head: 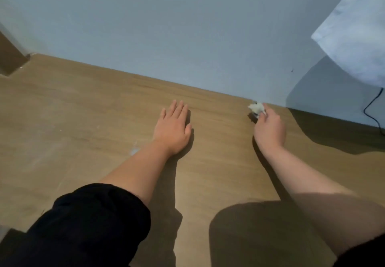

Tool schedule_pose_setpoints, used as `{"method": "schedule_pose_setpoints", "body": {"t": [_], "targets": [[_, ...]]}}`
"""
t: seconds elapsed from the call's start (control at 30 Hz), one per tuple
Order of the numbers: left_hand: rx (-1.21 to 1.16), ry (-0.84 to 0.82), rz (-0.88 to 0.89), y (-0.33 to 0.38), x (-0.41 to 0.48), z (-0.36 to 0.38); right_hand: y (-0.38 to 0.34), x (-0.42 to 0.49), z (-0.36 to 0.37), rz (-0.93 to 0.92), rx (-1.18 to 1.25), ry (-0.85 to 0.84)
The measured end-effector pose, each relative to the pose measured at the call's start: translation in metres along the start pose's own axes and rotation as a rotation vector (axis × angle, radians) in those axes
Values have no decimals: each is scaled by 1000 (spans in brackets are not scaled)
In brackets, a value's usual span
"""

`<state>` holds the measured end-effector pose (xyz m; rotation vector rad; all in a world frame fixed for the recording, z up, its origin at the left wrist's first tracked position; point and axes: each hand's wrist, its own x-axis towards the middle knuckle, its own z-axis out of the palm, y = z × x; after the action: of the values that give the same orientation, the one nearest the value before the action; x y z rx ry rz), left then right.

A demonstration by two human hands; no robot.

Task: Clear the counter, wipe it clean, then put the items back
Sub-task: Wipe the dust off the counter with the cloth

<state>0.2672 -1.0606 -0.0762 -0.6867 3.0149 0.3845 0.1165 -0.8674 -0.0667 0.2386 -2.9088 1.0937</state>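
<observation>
The brown wooden counter (83, 120) runs along a pale blue wall. My left hand (173, 127) lies flat on the counter near the middle, fingers straight and together. My right hand (269, 129) is further right, close to the wall, and pinches a small crumpled white tissue (256, 108) against the counter where it meets the wall. The fingertips of my right hand are hidden behind the hand and the tissue.
A white lampshade (358, 29) hangs into view at the upper right and casts a dark shadow on the counter below it. A black cable (373, 108) runs down the wall at the far right. A brown wooden block (10, 58) stands at the far left.
</observation>
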Motion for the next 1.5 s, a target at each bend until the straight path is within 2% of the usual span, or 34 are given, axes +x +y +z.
{"method": "schedule_pose_setpoints", "body": {"t": [0.1,0.17,0.23,0.33,0.47,0.57,0.67,0.73,0.83,0.97,1.13,1.23,1.37,1.47,1.5], "targets": [[8,-40,44,15,12,10,29,28,-20,103,-111,126],[-7,-67,38,17,15,17,41,43,-18,217,-143,107],[4,-69,46,15,12,22,41,49,-3,244,-133,105],[-24,-37,57,12,10,26,30,50,26,159,-181,132],[-8,-28,55,11,11,27,0,43,55,103,-262,20],[-11,-22,51,12,11,28,-12,29,64,-133,-273,-91],[12,-35,50,13,11,27,-12,19,51,-303,-155,-258],[23,-46,51,14,10,26,-9,22,30,-227,-9,-282],[25,-49,55,14,11,26,9,35,3,-100,69,-127],[43,-61,53,14,11,26,26,40,11,-127,-88,-116],[39,-60,51,14,11,25,4,39,41,-197,-85,-116],[44,-61,48,14,11,25,-13,34,57,-304,-76,-185],[43,-64,48,15,11,24,-33,19,67,-457,-18,-393],[42,-64,54,15,10,23,-34,16,54,-404,101,-590],[37,-63,56,15,10,22,-30,19,48,-341,148,-580]]}}
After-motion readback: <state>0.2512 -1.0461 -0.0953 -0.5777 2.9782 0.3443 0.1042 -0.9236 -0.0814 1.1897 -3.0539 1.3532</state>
